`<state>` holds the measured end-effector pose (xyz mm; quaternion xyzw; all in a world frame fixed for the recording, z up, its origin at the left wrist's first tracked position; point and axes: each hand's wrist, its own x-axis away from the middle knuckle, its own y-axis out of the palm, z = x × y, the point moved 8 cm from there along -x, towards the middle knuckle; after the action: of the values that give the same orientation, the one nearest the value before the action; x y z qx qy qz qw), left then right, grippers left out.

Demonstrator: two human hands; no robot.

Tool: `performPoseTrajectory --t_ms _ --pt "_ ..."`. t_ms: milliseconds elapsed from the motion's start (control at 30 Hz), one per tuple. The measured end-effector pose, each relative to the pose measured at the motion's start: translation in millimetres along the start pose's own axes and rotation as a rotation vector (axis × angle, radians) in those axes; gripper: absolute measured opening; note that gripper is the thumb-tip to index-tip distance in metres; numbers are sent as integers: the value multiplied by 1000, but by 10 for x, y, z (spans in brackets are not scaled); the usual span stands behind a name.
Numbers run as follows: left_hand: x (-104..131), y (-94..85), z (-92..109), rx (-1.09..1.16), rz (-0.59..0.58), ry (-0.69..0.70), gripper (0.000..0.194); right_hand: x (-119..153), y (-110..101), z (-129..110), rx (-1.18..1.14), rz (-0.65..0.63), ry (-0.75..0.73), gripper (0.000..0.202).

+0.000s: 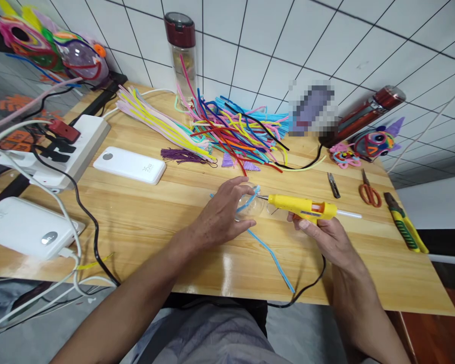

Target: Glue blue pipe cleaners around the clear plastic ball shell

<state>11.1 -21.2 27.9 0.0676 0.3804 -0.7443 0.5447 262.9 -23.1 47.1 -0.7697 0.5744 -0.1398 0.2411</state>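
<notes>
My left hand (pixel 227 210) is closed around a clear round ball (pixel 253 211), thumb on the near side and fingers on the far side. A light blue pipe cleaner (pixel 272 257) lies against the ball, and its long end trails over the tabletop towards me. In my right hand (pixel 328 240) is a yellow hot glue gun (pixel 298 205), held by its handle. Its metal nozzle points left and meets the ball's edge by the blue strip; whether it touches I cannot tell. A clear glue stick (pixel 349 214) juts from the gun's back.
Behind my hands lies a heap of coloured pipe cleaners (pixel 238 126). A white power bank (pixel 129 165) and power strip (pixel 74 146) are at left. Small snips (pixel 333 185), scissors (pixel 370 194) and pliers (pixel 404 222) lie right. The gun's black cord (pixel 307 293) hangs near the front edge.
</notes>
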Motion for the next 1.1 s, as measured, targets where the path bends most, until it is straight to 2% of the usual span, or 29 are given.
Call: performPoseTrajectory --t_ms 233,500,1100 --pt "-2 -7 -30 18 -9 -47 65 -14 -19 -13 -4 24 -22 47" --pt "5 -12 -12 11 11 -16 65 -27 -3 41 -3 9 6 47" --pt "19 -26 -53 16 -5 -63 63 -69 7 81 19 9 24 52"
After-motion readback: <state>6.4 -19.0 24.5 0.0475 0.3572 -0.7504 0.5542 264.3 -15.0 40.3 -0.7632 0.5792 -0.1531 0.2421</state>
